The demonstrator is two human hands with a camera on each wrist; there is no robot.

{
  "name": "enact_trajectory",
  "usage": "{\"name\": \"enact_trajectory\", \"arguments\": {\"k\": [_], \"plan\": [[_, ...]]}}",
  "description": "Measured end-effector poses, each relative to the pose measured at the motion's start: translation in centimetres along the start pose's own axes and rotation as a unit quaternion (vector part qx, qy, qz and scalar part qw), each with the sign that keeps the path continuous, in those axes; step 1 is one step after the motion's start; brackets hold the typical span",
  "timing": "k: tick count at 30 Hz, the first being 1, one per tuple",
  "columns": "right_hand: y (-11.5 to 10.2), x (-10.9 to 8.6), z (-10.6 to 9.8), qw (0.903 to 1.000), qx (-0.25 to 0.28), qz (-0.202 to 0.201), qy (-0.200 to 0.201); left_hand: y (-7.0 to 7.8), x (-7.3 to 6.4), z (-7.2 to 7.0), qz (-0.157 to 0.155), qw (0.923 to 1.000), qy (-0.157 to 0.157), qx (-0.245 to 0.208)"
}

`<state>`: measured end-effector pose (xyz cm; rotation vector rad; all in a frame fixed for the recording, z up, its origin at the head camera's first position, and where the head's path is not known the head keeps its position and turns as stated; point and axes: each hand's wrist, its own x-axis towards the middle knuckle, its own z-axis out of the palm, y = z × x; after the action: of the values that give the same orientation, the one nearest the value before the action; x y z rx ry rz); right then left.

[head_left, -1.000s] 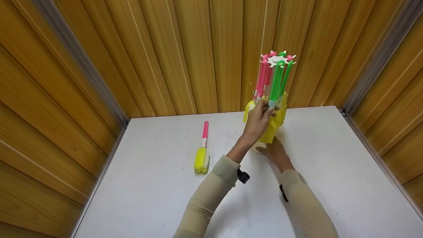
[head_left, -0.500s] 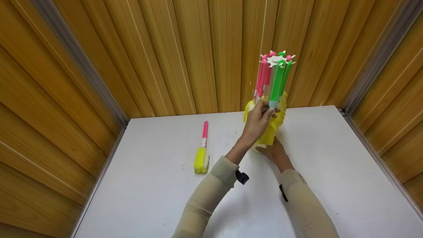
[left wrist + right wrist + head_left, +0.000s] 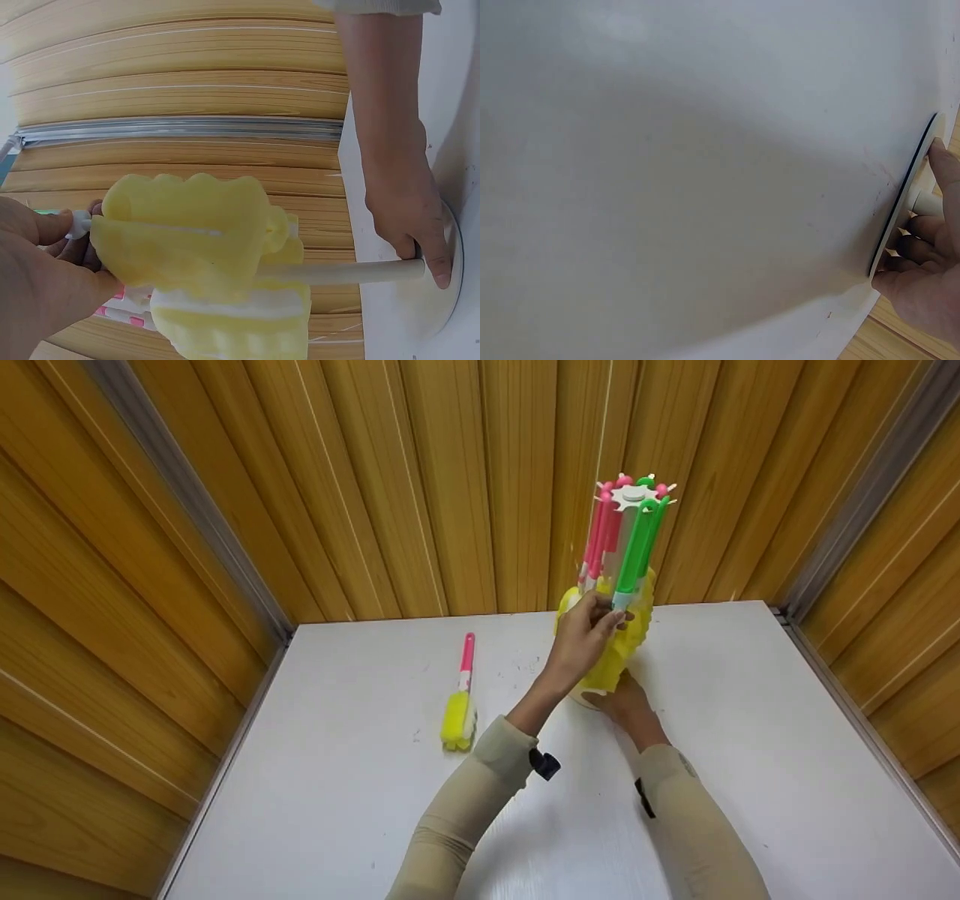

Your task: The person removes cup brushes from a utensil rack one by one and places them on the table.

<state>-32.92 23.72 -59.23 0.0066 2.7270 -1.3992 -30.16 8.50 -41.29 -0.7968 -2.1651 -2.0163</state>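
A white rack [image 3: 634, 496] with a round base [image 3: 435, 311] stands upright on the table, pink- and green-handled sponge brushes hanging around its top. My left hand [image 3: 581, 637] pinches one green-handled sponge brush [image 3: 636, 559] low on its handle, beside the rack. Its yellow sponge head [image 3: 184, 232] points down in front of the rack's post [image 3: 345, 272]. Down at the foot, my right hand [image 3: 624, 703] grips the base, thumb and fingers spread around its edge in the right wrist view. A pink-handled sponge brush [image 3: 460, 697] lies on the table to the left.
The white table [image 3: 337, 780] is bounded at the back by a wood-panelled wall [image 3: 450, 495]. Panelled walls with grey metal edge strips also rise at the left and right.
The left hand and its green-handled brush have shifted very slightly, and that handle now overlaps the neighbouring green one. The right hand stays at the base.
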Motion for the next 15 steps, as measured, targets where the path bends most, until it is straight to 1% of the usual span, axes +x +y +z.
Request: {"name": "enact_trajectory", "arguments": {"k": [2, 8, 12, 15], "plan": [[0.0, 0.0, 0.0, 0.9999, 0.006, -0.008, 0.002, 0.2, -0.2, -0.1, 0.000, 1.0000, -0.001, 0.001], [-0.2, -0.4, 0.0, 0.9985, 0.050, -0.024, -0.002, 0.7, -0.8, -0.3, -0.011, 0.9999, -0.002, -0.005], [-0.2, -0.7, 0.0, 0.9970, 0.071, -0.032, 0.001, 1.0, -1.3, -0.7, -0.005, 0.9999, 0.000, -0.012], [0.1, -0.5, 0.1, 0.9965, 0.070, -0.045, 0.007, 1.2, -1.8, -1.2, 0.003, 0.9998, 0.004, -0.018]]}}
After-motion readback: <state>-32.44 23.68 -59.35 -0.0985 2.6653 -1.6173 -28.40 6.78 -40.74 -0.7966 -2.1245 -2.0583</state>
